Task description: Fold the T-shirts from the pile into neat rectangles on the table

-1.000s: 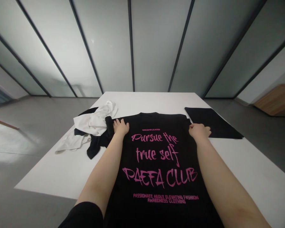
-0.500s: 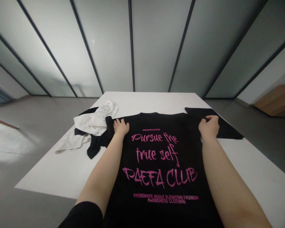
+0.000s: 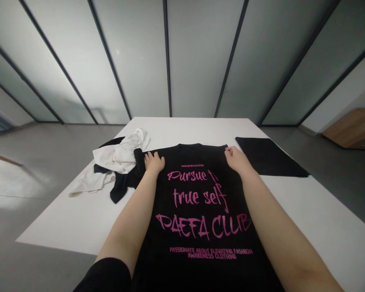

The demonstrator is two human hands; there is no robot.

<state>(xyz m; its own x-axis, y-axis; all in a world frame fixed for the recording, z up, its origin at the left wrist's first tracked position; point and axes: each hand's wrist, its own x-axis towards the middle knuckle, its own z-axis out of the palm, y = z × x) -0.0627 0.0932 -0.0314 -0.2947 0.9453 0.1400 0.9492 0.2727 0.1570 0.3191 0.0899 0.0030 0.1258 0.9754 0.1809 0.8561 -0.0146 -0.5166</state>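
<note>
A black T-shirt (image 3: 197, 227) with pink lettering lies face up on a white table (image 3: 57, 223). My left hand (image 3: 153, 162) rests flat on its upper left, fingers apart, next to a rolled black sleeve (image 3: 138, 160). At the upper right, my right hand (image 3: 237, 159) pinches the shirt near the shoulder. The shirt's right side lies folded inward there, and that flap hides part of the print.
A tangled pile of white and black cloth (image 3: 118, 156) lies left of the shirt. A flat black folded garment (image 3: 270, 158) lies to the right. Grey floor surrounds the table. Frosted glass panels stand behind it, and a wooden piece (image 3: 353, 129) stands at far right.
My right hand has moved left and inward, carrying the shirt's right side over the print. My left hand has stayed in place.
</note>
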